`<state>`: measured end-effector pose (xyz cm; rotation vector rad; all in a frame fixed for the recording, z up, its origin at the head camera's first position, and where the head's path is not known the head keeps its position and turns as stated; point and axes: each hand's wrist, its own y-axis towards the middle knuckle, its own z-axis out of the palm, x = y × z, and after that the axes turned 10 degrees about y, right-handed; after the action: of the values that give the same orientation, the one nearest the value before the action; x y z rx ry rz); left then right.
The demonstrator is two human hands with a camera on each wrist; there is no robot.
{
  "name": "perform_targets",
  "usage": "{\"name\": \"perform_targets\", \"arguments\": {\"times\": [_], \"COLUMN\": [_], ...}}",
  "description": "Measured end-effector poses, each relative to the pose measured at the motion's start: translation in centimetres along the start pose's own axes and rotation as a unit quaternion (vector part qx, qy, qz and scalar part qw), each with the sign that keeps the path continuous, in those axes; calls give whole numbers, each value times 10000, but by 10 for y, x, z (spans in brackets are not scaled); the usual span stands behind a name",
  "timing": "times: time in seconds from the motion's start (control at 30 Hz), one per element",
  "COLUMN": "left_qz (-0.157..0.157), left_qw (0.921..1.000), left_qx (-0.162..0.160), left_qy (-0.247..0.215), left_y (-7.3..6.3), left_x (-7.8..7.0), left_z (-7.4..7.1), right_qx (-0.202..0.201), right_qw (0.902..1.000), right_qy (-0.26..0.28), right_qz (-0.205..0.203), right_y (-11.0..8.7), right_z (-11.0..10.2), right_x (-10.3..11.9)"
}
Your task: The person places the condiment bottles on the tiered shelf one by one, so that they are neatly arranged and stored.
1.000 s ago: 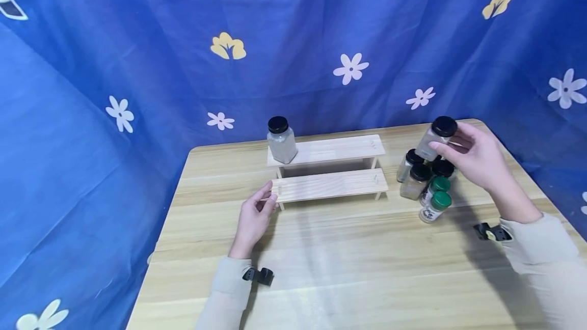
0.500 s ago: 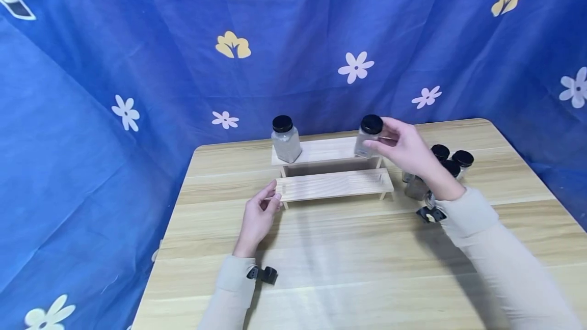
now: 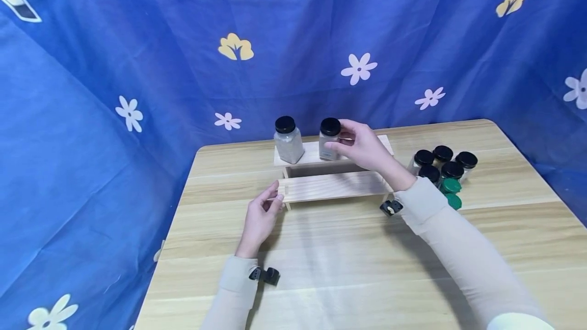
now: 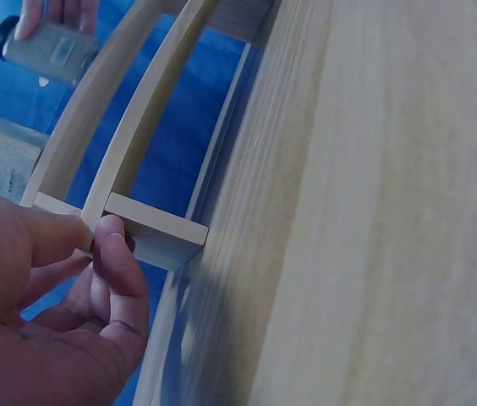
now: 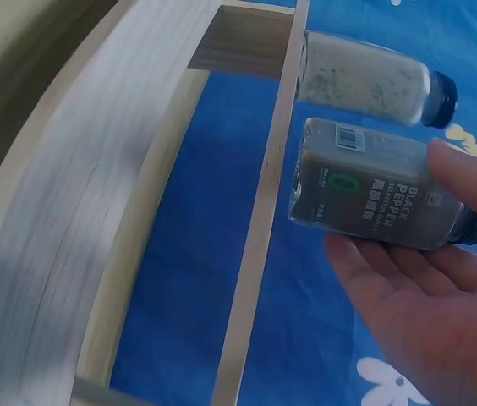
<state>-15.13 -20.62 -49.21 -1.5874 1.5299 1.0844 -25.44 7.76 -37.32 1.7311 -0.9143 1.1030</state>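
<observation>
My right hand (image 3: 364,147) grips a clear square jar with a black lid (image 3: 328,144) between thumb and fingers, upright at the upper shelf of a two-step wooden rack (image 3: 335,186). The right wrist view reads "Black Pepper" on this spice jar (image 5: 365,182), its base right at the shelf's edge. Beside it, a similar spice jar (image 3: 290,146) of pale contents stands on the upper shelf's left end. My left hand (image 3: 259,220) pinches the left end of the lower shelf; thumb and finger (image 4: 120,254) meet on the wood in the left wrist view.
A cluster of several black-lidded jars (image 3: 451,169) and two green-capped bottles (image 3: 451,186) stands on the table (image 3: 330,264) right of the rack, partly behind the right forearm. A blue flowered cloth (image 3: 284,75) hangs behind the table.
My right hand has carried the pepper jar left from the jar cluster, over the upper shelf's right end, to near the standing jar. The left hand keeps its hold on the rack.
</observation>
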Motion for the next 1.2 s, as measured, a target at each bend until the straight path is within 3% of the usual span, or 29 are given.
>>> {"name": "perform_targets", "arguments": {"times": [0.33,0.7,0.93,1.2], "left_qz": [-72,-37,-63,-84], "left_qw": [10000,10000,9999,9999], "left_qx": [32,-10,-20,54], "left_qy": [35,74,94,55], "left_y": [0,-1,1,2], "left_x": [1,1,3,7], "left_z": [0,1,2,3], "right_qx": [116,203,16,-558], "right_qw": [9999,9985,9977,9977], "right_qy": [90,478,643,346], "right_qz": [-68,154,211,183], "right_y": [15,16,-2,-42], "right_z": [17,16,-11,-61], "right_x": [-4,-2,0,0]}}
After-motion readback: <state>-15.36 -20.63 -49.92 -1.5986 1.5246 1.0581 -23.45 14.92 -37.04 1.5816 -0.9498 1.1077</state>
